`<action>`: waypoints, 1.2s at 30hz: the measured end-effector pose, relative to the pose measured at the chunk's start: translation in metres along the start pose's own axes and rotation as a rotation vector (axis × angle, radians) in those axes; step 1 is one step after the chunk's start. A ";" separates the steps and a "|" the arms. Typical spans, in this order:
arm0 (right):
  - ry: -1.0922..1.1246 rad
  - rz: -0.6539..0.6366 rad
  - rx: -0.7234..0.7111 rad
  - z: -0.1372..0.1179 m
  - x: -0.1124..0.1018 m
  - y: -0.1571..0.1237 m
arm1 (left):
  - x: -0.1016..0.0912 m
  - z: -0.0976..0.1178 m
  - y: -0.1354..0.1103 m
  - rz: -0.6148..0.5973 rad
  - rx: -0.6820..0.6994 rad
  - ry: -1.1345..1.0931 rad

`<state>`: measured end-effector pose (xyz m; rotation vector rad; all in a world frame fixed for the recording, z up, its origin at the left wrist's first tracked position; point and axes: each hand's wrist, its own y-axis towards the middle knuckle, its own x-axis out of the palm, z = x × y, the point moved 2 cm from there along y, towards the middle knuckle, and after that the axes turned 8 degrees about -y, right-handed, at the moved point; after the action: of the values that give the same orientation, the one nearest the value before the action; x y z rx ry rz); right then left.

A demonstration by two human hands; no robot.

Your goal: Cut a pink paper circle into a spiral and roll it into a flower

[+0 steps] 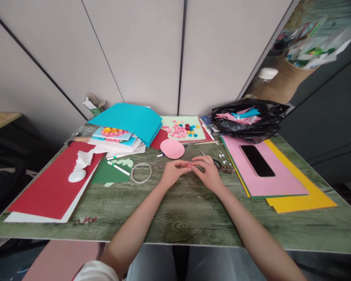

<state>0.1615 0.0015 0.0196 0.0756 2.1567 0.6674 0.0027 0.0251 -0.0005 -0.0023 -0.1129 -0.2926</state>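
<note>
Above the middle of the table, my left hand [174,171] and my right hand [208,171] meet at the fingertips. Both are closed in a pinch around a small pink piece [190,165], mostly covered by the fingers, so its exact shape is hidden. Black-handled scissors [217,164] lie partly behind my right hand. Just beyond my left hand are overlapping pink paper circles [172,147]. Farther back, a pale sheet [201,127] carries many small folded pink, red, blue and yellow pieces [179,132].
Left are a tape roll [141,173], green paper [101,175], a marker [118,168], red card [46,183] and a blue sheet [128,117] over a stack. Right are pink card [269,183], a phone [257,160] and a black bag [248,130] of paper scraps.
</note>
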 end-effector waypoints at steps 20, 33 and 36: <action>0.085 -0.130 0.008 0.004 -0.003 0.003 | -0.007 0.009 -0.001 -0.160 -0.125 0.049; 0.028 0.085 0.036 -0.001 0.003 -0.005 | 0.000 0.010 -0.004 0.039 -0.053 -0.001; 0.004 -0.005 -0.030 0.000 0.003 -0.003 | -0.004 0.020 -0.006 -0.012 0.031 0.292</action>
<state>0.1599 -0.0006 0.0157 0.0523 2.1495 0.6978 -0.0054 0.0211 0.0189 0.0714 0.1729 -0.3002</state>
